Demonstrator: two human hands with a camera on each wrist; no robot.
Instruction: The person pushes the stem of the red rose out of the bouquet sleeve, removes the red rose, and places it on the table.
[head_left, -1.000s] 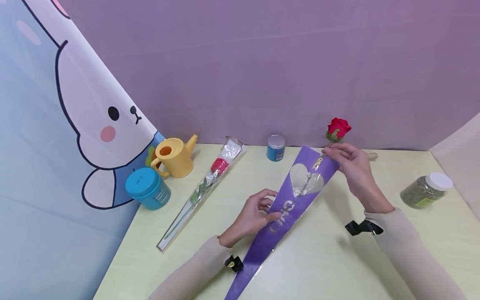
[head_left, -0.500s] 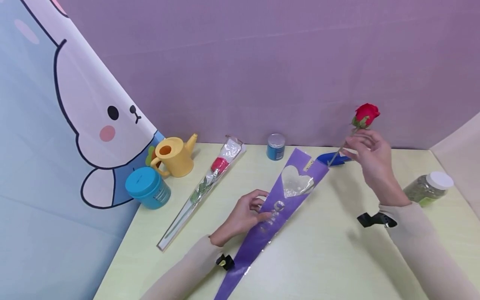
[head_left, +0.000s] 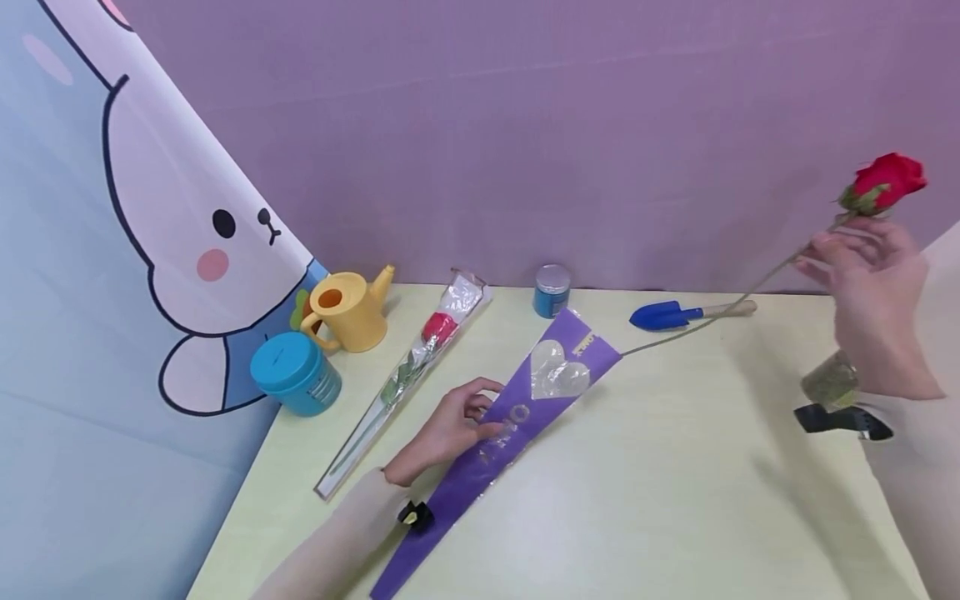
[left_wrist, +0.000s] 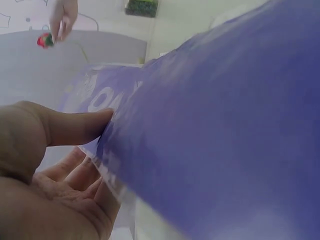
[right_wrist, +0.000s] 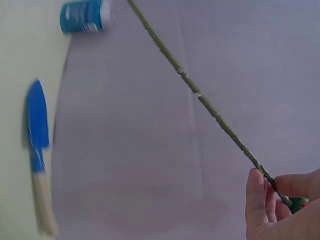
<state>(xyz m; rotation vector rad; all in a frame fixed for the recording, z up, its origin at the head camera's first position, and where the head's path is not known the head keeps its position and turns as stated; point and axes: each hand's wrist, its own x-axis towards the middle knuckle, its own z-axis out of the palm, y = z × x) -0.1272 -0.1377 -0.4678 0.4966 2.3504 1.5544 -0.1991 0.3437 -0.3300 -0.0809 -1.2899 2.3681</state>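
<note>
Almost all of the red rose [head_left: 885,183] is already outside the purple sleeve [head_left: 517,417]; only the thin end of its stem is near the wide mouth of the sleeve, and I cannot tell if the tip is inside or just beside the opening. So, as I judge it, the pulling out is nearly finished, and what is left is to free the last bit of stem and to put the flower somewhere.

The right hand [head_left: 873,283] is raised at the far right, above the desk [head_left: 675,500], and its thumb and fingers are pinching the stem just under the flower head; the right wrist view is showing this pinch clearly, with the long stem going away from it. The left hand [head_left: 450,425] is lying at the near left part of the sleeve, with the thumb on top of the purple film and the fingers loosely bent under its edge, so it is holding the sleeve down on the desk. A second rose in a clear wrapper [head_left: 408,375] is lying to the left, well apart from both hands.
</note>
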